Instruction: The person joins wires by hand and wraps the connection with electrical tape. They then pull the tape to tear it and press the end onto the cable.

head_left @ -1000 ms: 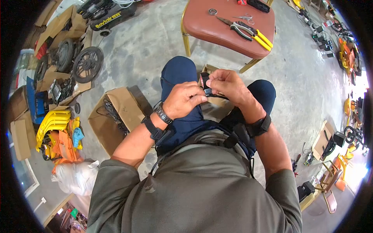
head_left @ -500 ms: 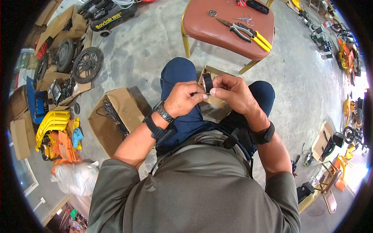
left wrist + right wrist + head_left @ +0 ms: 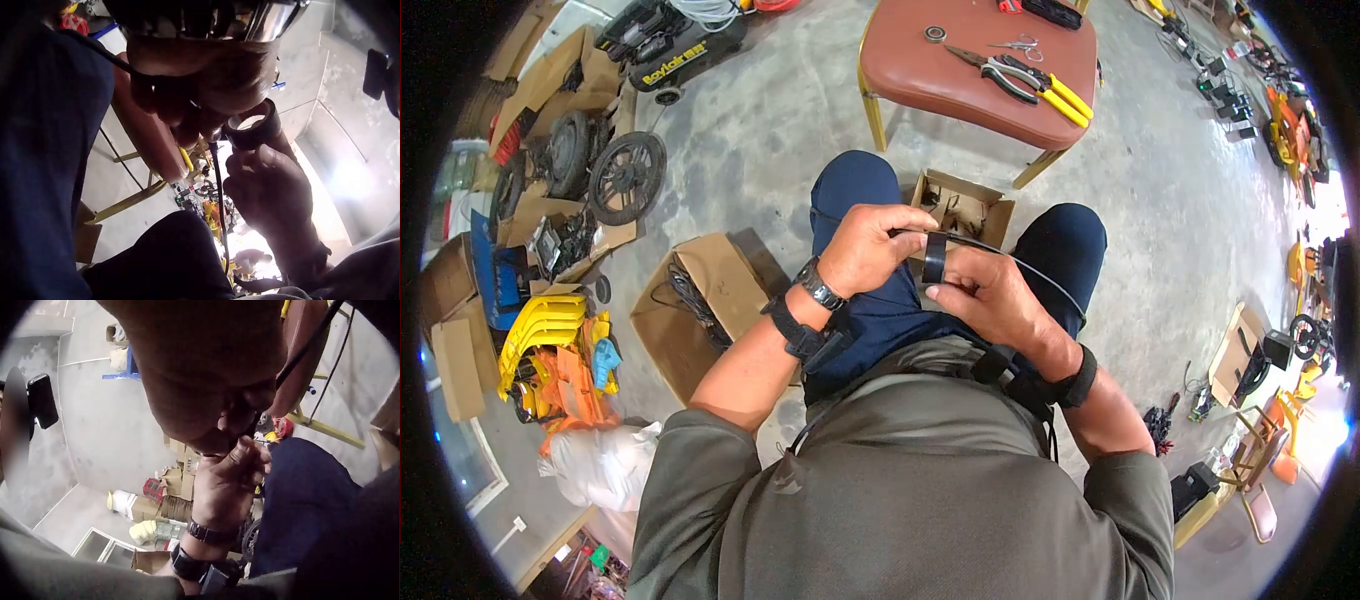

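Note:
Between the two hands is a roll of black tape point(image 3: 935, 257), its ring also visible in the left wrist view as a dark tape roll point(image 3: 253, 128). A thin black cable point(image 3: 1040, 272) runs from the left fingers over the right hand and hangs beside the right knee. My left hand point(image 3: 870, 250) pinches the cable between thumb and fingers, close to the tape. My right hand point(image 3: 990, 295) has its fingers bent at the roll's right side, the thumb below it. In the right wrist view the left hand point(image 3: 228, 481) shows; the right fingertips are mostly hidden.
Ahead, a brown stool seat point(image 3: 900, 70) bears yellow-handled pliers point(image 3: 1065, 100), scissors point(image 3: 1022, 46) and a metal ring point(image 3: 935, 34). A small open carton point(image 3: 1000, 222) stands between the knees; a larger carton point(image 3: 662, 345) with cables is at the left.
The tape roll has come lower and turned edge-on. The right hand has moved down, its thumb lower, and the cable now shows over that hand. The small carton is less covered.

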Tool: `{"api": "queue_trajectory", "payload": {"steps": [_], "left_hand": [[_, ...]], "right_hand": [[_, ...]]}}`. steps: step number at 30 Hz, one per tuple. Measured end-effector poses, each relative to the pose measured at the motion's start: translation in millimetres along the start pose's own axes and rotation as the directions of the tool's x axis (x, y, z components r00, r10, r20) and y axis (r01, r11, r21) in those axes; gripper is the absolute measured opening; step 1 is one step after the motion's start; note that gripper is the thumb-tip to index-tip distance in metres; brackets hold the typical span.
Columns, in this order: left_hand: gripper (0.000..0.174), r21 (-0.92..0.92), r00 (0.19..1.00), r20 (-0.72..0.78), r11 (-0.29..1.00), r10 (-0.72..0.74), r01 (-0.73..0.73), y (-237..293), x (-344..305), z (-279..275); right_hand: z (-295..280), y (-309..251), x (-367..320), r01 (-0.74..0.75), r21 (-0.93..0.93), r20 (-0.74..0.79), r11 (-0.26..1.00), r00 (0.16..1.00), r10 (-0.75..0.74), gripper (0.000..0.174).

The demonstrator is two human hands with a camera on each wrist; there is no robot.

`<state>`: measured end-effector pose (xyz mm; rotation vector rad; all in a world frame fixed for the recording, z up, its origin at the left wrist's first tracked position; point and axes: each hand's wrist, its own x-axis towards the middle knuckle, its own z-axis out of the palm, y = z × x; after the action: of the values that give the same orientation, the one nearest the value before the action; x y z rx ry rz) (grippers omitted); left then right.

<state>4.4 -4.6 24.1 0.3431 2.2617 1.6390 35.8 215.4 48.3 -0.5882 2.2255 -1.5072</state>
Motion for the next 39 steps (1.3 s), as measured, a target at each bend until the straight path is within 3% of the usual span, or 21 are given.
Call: {"api": "queue_trajectory", "payload": {"steps": [2,5,9,18,23,26,29,32,35,39], "left_hand": [[0.028,-0.032,0.999,0.044,0.999,-0.029,0.030,-0.5,0.7,-3.0],[0.031,-0.001,0.989,0.131,0.998,-0.066,0.067,2.3,2.9,-10.5],[0.035,0.016,0.972,0.213,0.995,-0.103,0.102,3.5,6.7,-17.2],[0.038,-0.237,0.948,0.271,0.943,-0.166,0.233,4.1,10.4,-15.4],[0.035,-0.194,0.943,0.238,0.940,-0.232,0.280,10.4,12.0,-5.8],[0.035,-0.181,0.944,0.229,0.942,-0.238,0.281,11.4,12.4,-3.8],[0.034,-0.141,0.945,0.218,0.950,-0.245,0.279,13.5,11.3,-5.5],[0.034,-0.141,0.944,0.219,0.950,-0.246,0.280,11.6,11.1,-3.7],[0.036,-0.143,0.943,0.225,0.949,-0.244,0.280,11.2,11.8,-4.0],[0.039,-0.158,0.941,0.227,0.944,-0.250,0.289,16.8,8.6,-5.5]], "right_hand": [[5.3,0.1,-6.0,0.011,0.077,-0.031,0.997,0.999,-0.009,0.015],[9.3,6.5,-9.3,0.146,0.044,-0.049,0.988,0.988,-0.144,0.010],[6.1,9.5,-10.6,0.207,-0.024,0.013,0.978,0.978,-0.207,0.014],[13.7,24.5,-8.2,0.268,-0.177,0.056,0.947,0.963,-0.262,0.017],[22.5,27.1,-7.8,0.314,-0.294,0.016,0.903,0.946,-0.323,0.019],[20.1,28.6,-14.0,0.291,-0.350,0.074,0.891,0.956,-0.283,0.019],[3.3,13.3,-15.4,0.288,-0.247,-0.101,0.925,0.942,-0.320,0.021],[-8.7,10.4,0.4,0.249,-0.463,-0.221,0.851,0.897,-0.383,0.023],[0.4,22.3,6.4,0.164,-0.213,-0.237,0.963,0.948,-0.213,0.024],[3.9,24.9,12.5,0.161,-0.180,-0.147,0.970,0.971,-0.188,0.024]]}}
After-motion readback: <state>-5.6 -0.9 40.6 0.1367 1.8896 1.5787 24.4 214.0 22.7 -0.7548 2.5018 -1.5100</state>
